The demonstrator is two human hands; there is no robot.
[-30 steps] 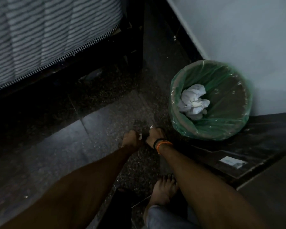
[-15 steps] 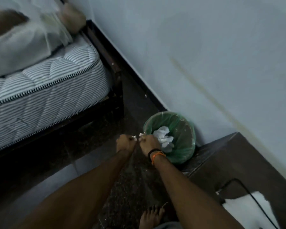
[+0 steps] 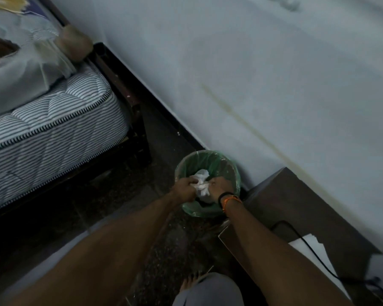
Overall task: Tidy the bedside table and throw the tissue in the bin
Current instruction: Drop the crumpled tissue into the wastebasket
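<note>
A round bin (image 3: 200,212) with a green liner stands on the dark floor against the wall. Crumpled white tissue (image 3: 202,174) lies inside it. Both my hands hover over the bin's opening with curled fingers. My left hand (image 3: 184,189) and my right hand (image 3: 219,187), which has a black and orange band at the wrist, pinch a small white tissue piece (image 3: 202,187) between them. That piece blends into the tissue below, so its edges are hard to tell. The dark brown bedside table (image 3: 296,204) stands just right of the bin.
A white sheet (image 3: 312,247) and a black cable (image 3: 296,236) lie on the table top. A bed with a striped mattress (image 3: 53,129) on a dark frame fills the left. The pale wall (image 3: 252,74) runs behind the bin. My bare foot (image 3: 190,282) stands on the floor below.
My hands moved from beside the bin's near left rim to above its opening, still together with the white piece between them. The view lifted and shows more wall and table.
</note>
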